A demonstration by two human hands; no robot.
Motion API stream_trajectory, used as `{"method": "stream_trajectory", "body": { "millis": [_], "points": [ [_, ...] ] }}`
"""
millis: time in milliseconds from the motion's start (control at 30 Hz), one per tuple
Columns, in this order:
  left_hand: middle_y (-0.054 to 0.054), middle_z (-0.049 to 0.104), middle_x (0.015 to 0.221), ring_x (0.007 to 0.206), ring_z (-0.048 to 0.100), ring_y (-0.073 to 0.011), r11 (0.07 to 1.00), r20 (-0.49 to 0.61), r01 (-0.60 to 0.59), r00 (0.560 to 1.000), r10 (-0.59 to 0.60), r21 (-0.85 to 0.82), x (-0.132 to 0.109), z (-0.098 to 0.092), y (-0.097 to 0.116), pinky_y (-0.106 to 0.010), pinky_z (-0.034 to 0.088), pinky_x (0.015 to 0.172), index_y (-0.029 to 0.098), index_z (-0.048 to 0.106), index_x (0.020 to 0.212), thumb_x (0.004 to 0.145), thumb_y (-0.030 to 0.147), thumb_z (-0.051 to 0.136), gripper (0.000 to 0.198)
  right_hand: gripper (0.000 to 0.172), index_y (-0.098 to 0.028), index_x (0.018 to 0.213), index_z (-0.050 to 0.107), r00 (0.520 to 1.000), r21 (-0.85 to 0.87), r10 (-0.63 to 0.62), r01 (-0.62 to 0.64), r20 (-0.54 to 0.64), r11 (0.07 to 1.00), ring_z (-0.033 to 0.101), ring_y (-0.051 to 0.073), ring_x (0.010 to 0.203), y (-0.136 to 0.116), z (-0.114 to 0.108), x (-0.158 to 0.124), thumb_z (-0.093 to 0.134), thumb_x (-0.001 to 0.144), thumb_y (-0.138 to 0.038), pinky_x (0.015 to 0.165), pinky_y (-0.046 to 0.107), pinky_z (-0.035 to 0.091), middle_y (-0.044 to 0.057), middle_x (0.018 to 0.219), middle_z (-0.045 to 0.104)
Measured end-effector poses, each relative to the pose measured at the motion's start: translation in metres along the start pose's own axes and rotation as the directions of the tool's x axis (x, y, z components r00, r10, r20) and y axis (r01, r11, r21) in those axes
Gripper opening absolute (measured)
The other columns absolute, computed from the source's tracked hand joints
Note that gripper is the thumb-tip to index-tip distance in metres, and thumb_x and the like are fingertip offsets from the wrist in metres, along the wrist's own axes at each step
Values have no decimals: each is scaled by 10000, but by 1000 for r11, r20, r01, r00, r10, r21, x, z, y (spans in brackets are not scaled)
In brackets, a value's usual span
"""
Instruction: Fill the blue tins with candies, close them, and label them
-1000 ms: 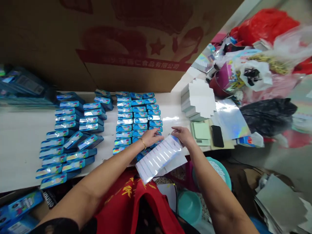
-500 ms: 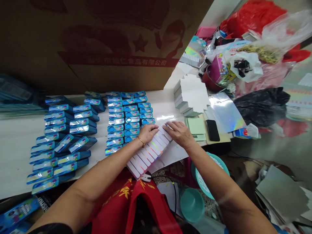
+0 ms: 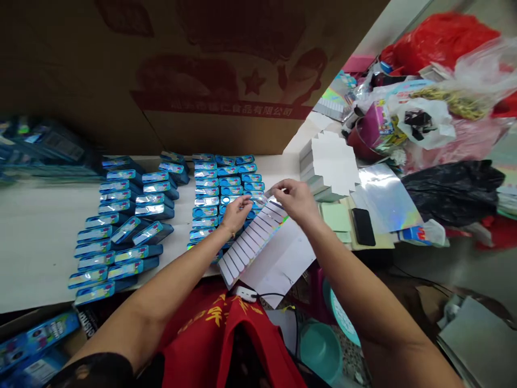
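A sheet of white and holographic sticker strips (image 3: 252,237) lies slanted in front of me, its near end by my apron. At its far end my right hand (image 3: 297,202) pinches a small clear sticker, partly hidden by the fingers. My left hand (image 3: 237,214) is just left of that end, its fingers slightly spread and nothing visible in them. Beyond the hands stand rows of blue boxes (image 3: 207,200) with shiny top faces. More blue boxes (image 3: 155,210) stand in looser rows to the left.
A large brown carton (image 3: 226,129) rises behind the boxes. To the right are a stack of white cut cards (image 3: 333,161), a black phone (image 3: 363,226), a silvery sheet (image 3: 388,194) and a black plastic bag (image 3: 452,186). A teal bucket (image 3: 321,350) stands below the table edge.
My right hand has lifted from the sheet's far end with a clear sticker pinched. My left hand has come off the sheet to its left. The whole view has shifted slightly.
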State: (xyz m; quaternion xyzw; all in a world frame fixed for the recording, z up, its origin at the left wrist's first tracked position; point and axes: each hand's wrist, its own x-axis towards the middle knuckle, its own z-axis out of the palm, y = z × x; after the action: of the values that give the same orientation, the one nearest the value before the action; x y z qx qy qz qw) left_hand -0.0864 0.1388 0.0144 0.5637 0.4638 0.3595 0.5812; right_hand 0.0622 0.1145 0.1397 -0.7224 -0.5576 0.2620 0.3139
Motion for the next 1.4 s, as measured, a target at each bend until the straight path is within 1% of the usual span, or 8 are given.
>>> {"method": "stream_trajectory", "body": {
  "millis": [133, 233, 367, 600, 867, 1100, 1233, 1400],
  "points": [
    [-67, 579, 1074, 924, 543, -148, 941, -25, 37, 999, -49, -338, -37, -36, 12, -276, 431, 798, 176, 520, 1138, 689, 263, 610, 467, 211, -150, 696, 632, 982, 223, 160, -178, 99, 958, 484, 102, 468, 8, 55, 3, 512, 664, -322, 478, 219, 362, -37, 483, 522],
    [-53, 611, 962, 865, 557, -135, 921, -192, 56, 971, -139, -385, -55, -57, 8, -265, 438, 769, 153, 561, 1059, 644, 280, 654, 443, 207, -149, 674, 633, 970, 285, 184, -224, 160, 932, 496, 105, 470, 4, 88, -4, 529, 647, -326, 475, 215, 365, -33, 476, 530],
    [-9, 616, 738, 672, 564, -102, 933, -327, 116, 916, -233, -340, -55, -93, -14, -247, 443, 668, 120, 578, 979, 604, 269, 669, 414, 211, -144, 634, 632, 959, 324, 211, -263, 187, 909, 505, 113, 485, -3, 137, -11, 571, 616, -344, 489, 218, 372, -18, 504, 558],
    [-15, 633, 654, 607, 568, -129, 981, -345, 187, 925, -156, 57, -31, -162, -53, -255, 431, 616, 121, 580, 953, 618, 228, 613, 353, 204, -171, 661, 652, 973, 199, 211, -225, 91, 954, 559, 138, 628, -4, 207, -16, 516, 675, -322, 599, 227, 391, 7, 651, 641],
    [-14, 651, 679, 670, 596, -153, 893, -322, 211, 943, -80, 396, -21, -173, -65, -286, 435, 699, 152, 562, 962, 669, 198, 548, 297, 201, -178, 700, 659, 983, -84, 156, -148, 94, 985, 550, 139, 664, -8, 224, -16, 483, 726, -269, 617, 227, 373, 29, 721, 639],
    [2, 635, 661, 654, 593, -140, 910, -292, 204, 952, -97, 362, -21, -168, -77, -271, 446, 686, 167, 556, 939, 679, 186, 539, 261, 225, -175, 889, 625, 974, -392, 175, -107, 142, 914, 548, 157, 768, -14, 224, -16, 448, 802, -284, 659, 247, 370, 60, 893, 608],
    [-24, 626, 717, 688, 593, -141, 944, -359, 170, 932, -60, 284, -25, -159, -87, -265, 457, 682, 157, 564, 893, 692, 210, 543, 209, 295, -204, 1061, 562, 957, -556, -3, 171, 290, 814, 516, 181, 875, -16, 217, -23, 361, 845, -195, 706, 278, 365, 78, 1017, 558],
    [-20, 584, 713, 654, 554, -133, 910, -425, 206, 905, -36, 361, -27, -155, -97, -268, 451, 671, 159, 580, 866, 709, 215, 518, 178, 334, -173, 1116, 545, 831, -597, -83, 461, 550, 657, 497, 223, 896, -31, 199, -24, 389, 821, -166, 765, 348, 352, 114, 1008, 559]
  ]
}}
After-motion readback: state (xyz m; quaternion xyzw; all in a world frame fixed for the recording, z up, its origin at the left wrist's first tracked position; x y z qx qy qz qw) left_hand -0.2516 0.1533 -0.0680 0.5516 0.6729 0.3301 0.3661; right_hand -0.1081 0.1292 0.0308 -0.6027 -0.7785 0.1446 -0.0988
